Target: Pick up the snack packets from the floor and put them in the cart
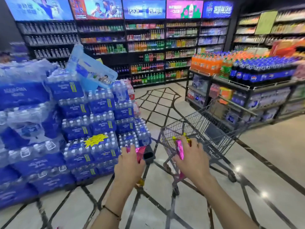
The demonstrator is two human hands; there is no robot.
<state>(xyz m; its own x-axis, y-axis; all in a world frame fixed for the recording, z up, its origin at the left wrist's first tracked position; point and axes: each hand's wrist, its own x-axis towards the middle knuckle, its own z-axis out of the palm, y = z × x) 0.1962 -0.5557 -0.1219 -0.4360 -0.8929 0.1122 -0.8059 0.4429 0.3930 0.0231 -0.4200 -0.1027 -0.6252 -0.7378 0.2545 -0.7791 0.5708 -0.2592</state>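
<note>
My left hand (129,164) grips a shiny pink snack packet (140,152) with a gold end showing below the palm. It is held just left of the wire shopping cart (219,119). My right hand (192,156) grips another pink and gold snack packet (179,148) at the cart's near left corner, over its rim. The cart stands on the tiled floor in front of me, angled to the right. Its basket looks bare inside as far as I can see.
A tall stack of blue bottled-water packs (74,123) fills the left side, close to my left hand. A low rack of soda bottles (257,75) stands right of the cart. Drink shelves (145,52) line the back wall. Open tiled floor (161,103) lies ahead.
</note>
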